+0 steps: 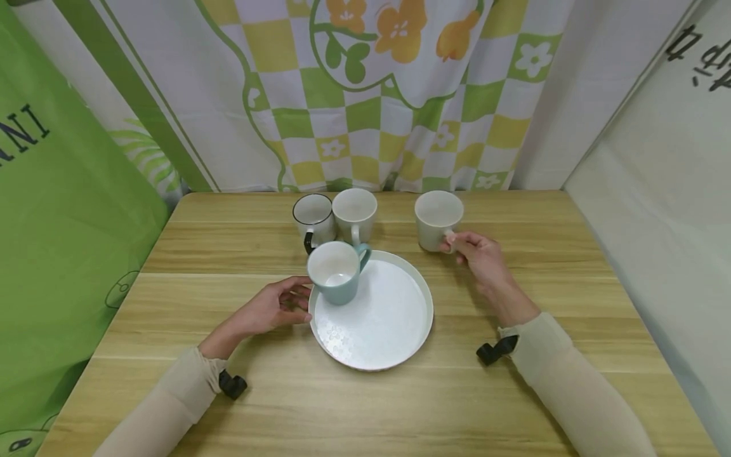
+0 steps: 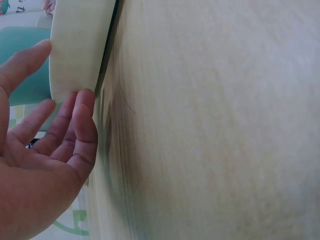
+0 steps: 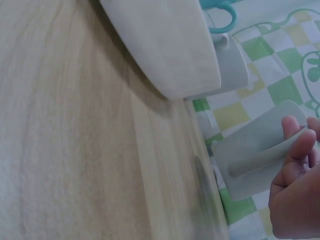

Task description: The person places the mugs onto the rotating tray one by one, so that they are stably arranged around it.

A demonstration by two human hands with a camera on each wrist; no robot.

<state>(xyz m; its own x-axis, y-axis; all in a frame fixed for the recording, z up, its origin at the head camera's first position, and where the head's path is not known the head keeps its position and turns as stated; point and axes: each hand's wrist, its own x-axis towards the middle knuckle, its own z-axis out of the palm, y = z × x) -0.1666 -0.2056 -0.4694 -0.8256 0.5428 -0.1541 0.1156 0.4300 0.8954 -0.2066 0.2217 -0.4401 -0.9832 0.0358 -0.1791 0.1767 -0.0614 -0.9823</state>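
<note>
In the head view a round white tray (image 1: 388,317) lies on the table, with a light teal mug (image 1: 341,293) standing on its far-left part. My left hand (image 1: 274,308) touches the tray's left rim. The left wrist view shows the thumb at the rim's upper edge and loosely bent fingertips (image 2: 86,95) against the outer wall (image 2: 80,50). Farther right, beyond the tray, my right hand (image 1: 485,257) pinches the handle of a pale off-white mug (image 1: 431,228). Thumb and fingers close round that handle (image 3: 265,156) in the right wrist view.
Behind the tray stand a white mug with black rim and handle (image 1: 316,228) and another off-white mug (image 1: 355,219), side by side. A checked curtain (image 1: 365,127) hangs along the table's far edge. Green cloth (image 1: 68,222) hangs at the left, white cloth (image 1: 662,190) at the right.
</note>
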